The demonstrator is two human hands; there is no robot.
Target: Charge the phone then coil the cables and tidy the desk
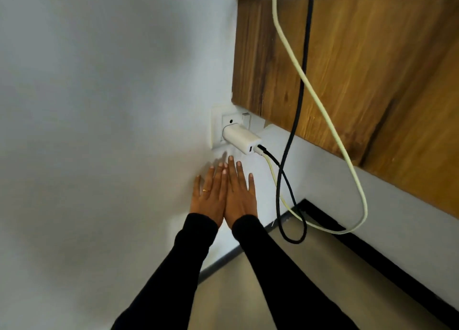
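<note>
I had both arms stretched forward in black sleeves, left hand (208, 200) and right hand (240, 198) side by side, touching, fingers straight, backs up.

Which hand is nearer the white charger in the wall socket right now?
Right. The right hand lies just below the white charger, fingertips close to it; the left hand is beside it, farther to the left.

Left hand (208, 197), right hand (240, 195) flat below charger (242, 139); cables (285, 180) plugged in.
</note>
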